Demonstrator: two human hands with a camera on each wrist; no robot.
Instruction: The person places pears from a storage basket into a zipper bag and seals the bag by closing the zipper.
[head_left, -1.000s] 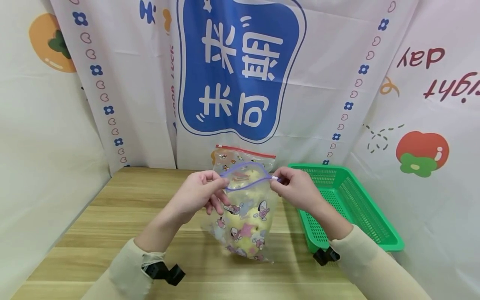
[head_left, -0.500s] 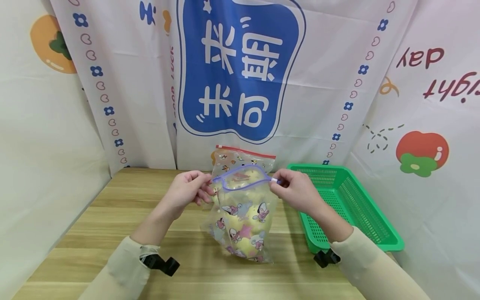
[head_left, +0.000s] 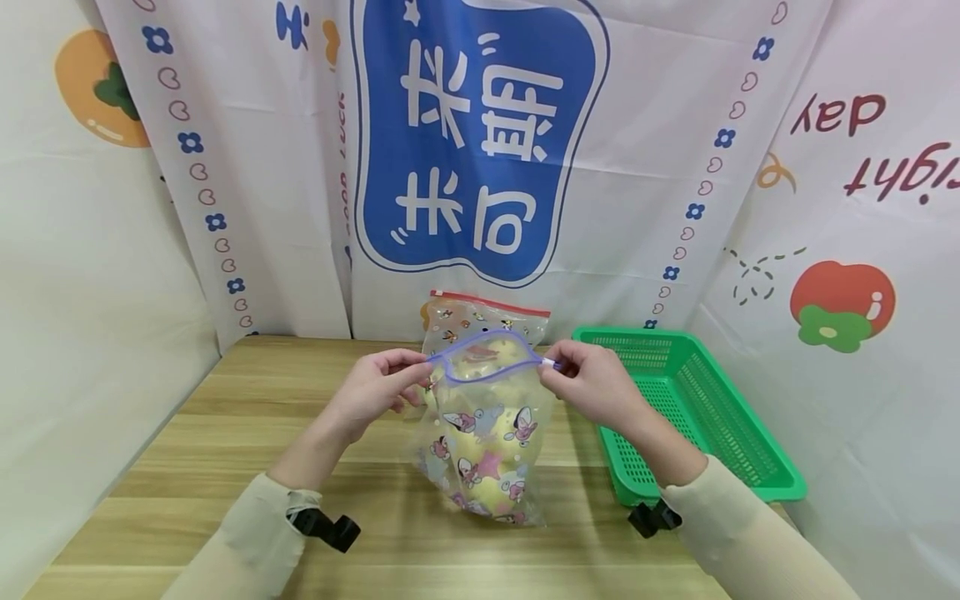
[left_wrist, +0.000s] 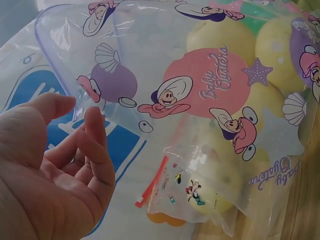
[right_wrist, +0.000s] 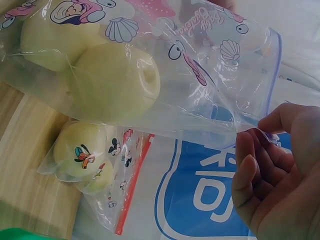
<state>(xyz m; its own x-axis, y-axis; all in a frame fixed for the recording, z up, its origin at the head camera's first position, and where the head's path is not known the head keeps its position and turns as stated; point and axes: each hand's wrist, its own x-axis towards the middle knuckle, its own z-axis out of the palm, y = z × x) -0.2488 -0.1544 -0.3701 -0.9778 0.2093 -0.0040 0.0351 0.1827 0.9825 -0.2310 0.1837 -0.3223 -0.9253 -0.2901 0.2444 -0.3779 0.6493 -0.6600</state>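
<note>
A clear zip bag [head_left: 487, 450] with cartoon oyster prints and a purple zip rim stands in mid-table, its mouth spread apart. Several pale yellow-green round fruits [right_wrist: 115, 82] fill its lower part. At the rim's left corner, my left hand [head_left: 378, 387] pinches the plastic between thumb and forefinger; its other fingers are loosely bent. My right hand [head_left: 596, 383] grips the opposite corner, by the white slider [head_left: 550, 362]. Behind stands a second zip bag [right_wrist: 122, 185] with a red zip, also holding pale round fruit [right_wrist: 80, 145].
To the right on the wooden table [head_left: 247, 417] sits a green plastic basket [head_left: 705, 417] with perforated walls. A printed white cloth [head_left: 645, 167] hangs at the back, close behind the second bag.
My left hand has moved left from the front of the rim to its left corner, and the bag's mouth is pulled wider on that side. My right hand has stayed in place.
</note>
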